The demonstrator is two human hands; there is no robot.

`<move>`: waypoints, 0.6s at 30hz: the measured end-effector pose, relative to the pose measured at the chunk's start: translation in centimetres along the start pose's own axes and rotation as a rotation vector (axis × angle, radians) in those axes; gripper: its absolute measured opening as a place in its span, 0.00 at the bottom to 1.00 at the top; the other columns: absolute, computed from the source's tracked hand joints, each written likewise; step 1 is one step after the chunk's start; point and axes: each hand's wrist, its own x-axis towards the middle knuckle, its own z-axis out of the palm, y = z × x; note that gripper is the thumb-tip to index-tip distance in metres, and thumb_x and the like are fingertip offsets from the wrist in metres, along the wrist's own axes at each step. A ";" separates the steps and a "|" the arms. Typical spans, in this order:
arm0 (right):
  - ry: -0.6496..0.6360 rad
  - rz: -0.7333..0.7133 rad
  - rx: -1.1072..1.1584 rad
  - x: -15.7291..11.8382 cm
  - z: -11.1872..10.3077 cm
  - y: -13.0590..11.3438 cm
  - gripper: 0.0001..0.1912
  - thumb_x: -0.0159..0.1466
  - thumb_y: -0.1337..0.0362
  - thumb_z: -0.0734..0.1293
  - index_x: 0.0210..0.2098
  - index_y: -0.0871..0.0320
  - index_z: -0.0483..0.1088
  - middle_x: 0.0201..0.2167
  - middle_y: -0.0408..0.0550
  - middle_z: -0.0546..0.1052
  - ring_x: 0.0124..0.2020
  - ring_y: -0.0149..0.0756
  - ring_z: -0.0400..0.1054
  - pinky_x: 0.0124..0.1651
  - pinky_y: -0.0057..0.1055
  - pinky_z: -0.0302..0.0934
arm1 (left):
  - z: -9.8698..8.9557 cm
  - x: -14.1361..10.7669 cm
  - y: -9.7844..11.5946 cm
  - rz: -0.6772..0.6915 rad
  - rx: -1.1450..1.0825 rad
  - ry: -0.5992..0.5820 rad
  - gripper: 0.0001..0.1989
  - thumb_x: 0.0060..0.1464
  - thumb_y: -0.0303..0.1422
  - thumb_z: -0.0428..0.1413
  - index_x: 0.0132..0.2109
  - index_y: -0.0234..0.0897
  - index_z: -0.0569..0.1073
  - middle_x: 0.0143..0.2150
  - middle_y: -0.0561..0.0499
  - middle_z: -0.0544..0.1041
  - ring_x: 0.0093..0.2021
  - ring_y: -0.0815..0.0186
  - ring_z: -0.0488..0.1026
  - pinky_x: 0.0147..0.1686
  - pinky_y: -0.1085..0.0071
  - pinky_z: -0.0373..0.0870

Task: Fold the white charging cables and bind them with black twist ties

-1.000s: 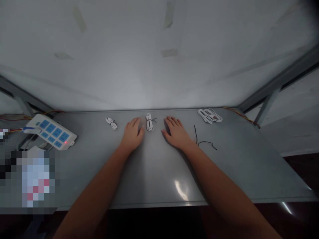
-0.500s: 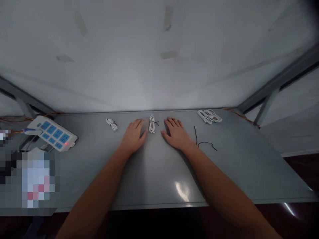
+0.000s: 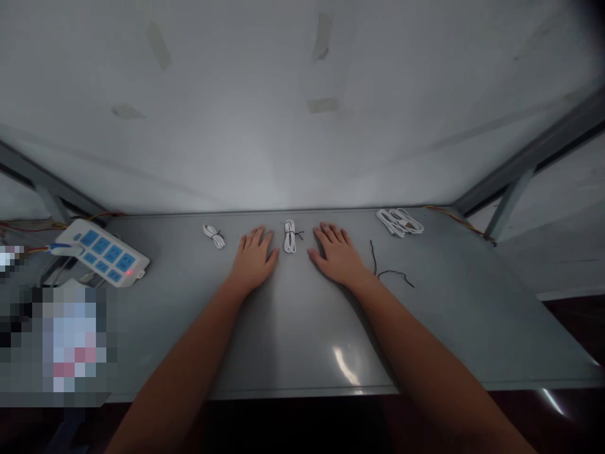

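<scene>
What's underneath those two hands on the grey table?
Both the left hand and right hand lie flat, palms down, on the bare grey metal table. Anything beneath the palms is hidden.

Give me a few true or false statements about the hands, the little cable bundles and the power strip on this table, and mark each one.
1. Both hands lie flat on the table, palms down, holding nothing. True: the left hand and the right hand rest open on the grey table.
2. The tied white cable bundle lies between the two hands. True.
3. The power strip sits at the table's right end. False: it is at the left end, with a red light lit.
4. The loose black tie lies left of the left hand. False: it lies just right of the right hand.
5. A second small bundle lies left of the left hand. True.
</scene>
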 end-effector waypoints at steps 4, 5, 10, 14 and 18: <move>-0.004 -0.003 -0.004 0.0 0.0 0.0 0.36 0.73 0.49 0.57 0.74 0.63 0.57 0.76 0.59 0.54 0.77 0.56 0.46 0.76 0.54 0.40 | 0.0 0.0 0.0 -0.001 -0.008 0.005 0.29 0.69 0.42 0.47 0.70 0.35 0.63 0.75 0.33 0.60 0.75 0.44 0.55 0.72 0.42 0.48; -0.006 -0.001 -0.005 0.0 0.0 0.0 0.36 0.73 0.49 0.57 0.74 0.63 0.57 0.76 0.58 0.54 0.77 0.56 0.46 0.76 0.55 0.40 | 0.0 -0.1 0.0 0.000 -0.016 0.012 0.28 0.69 0.42 0.47 0.70 0.35 0.63 0.75 0.34 0.60 0.75 0.44 0.55 0.72 0.42 0.48; -0.011 0.007 -0.007 0.1 0.0 0.0 0.36 0.73 0.49 0.57 0.74 0.62 0.57 0.77 0.57 0.54 0.77 0.56 0.45 0.77 0.54 0.39 | 0.0 -0.1 0.0 0.002 -0.013 0.002 0.28 0.69 0.42 0.46 0.70 0.34 0.63 0.74 0.33 0.60 0.75 0.44 0.55 0.72 0.41 0.48; -0.015 0.009 -0.021 0.0 -0.1 -0.1 0.36 0.74 0.49 0.56 0.74 0.62 0.56 0.77 0.57 0.53 0.77 0.55 0.45 0.77 0.53 0.39 | -0.4 0.0 0.3 -0.009 0.056 -0.031 0.29 0.69 0.43 0.45 0.71 0.33 0.62 0.75 0.34 0.59 0.75 0.46 0.55 0.73 0.43 0.49; -0.022 0.011 -0.028 0.0 -0.2 -0.2 0.36 0.74 0.48 0.56 0.74 0.62 0.56 0.77 0.57 0.53 0.77 0.55 0.44 0.77 0.54 0.38 | -0.6 0.0 0.5 -0.016 0.108 -0.056 0.29 0.70 0.42 0.44 0.72 0.33 0.61 0.75 0.35 0.59 0.75 0.47 0.55 0.73 0.45 0.50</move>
